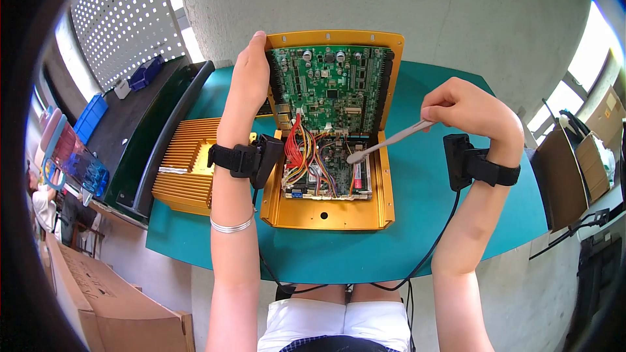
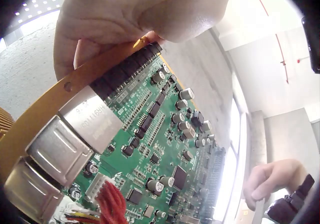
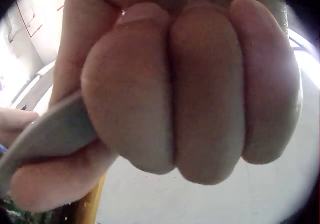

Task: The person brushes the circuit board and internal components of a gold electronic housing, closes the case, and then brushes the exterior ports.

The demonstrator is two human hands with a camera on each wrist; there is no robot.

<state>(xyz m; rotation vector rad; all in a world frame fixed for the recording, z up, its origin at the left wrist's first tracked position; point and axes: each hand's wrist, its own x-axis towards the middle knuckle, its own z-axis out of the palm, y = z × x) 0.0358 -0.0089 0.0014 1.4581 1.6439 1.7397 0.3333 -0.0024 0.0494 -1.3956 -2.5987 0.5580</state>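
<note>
A gold metal case (image 1: 324,220) stands open on the teal table, its raised lid (image 1: 395,85) carrying a large green circuit board (image 1: 326,85). My left hand (image 1: 251,81) grips the lid's left edge, with the fingers wrapped over it in the left wrist view. Between thumb and curled fingers, my right hand (image 1: 466,107) pinches a slim grey toothbrush-shaped brush (image 1: 394,138). Its oval head is over the right part of the lower board (image 1: 339,156) inside the case; the bristles are hidden. Red and multicoloured wires (image 1: 297,150) run between the two boards.
Left of the case lies a finned gold heat-sink cover (image 1: 186,168), partly behind my left forearm. Camera cables (image 1: 438,241) hang over the table's front edge. A dark bench (image 1: 140,130) stands further left, and a cardboard box (image 1: 104,287) sits at lower left.
</note>
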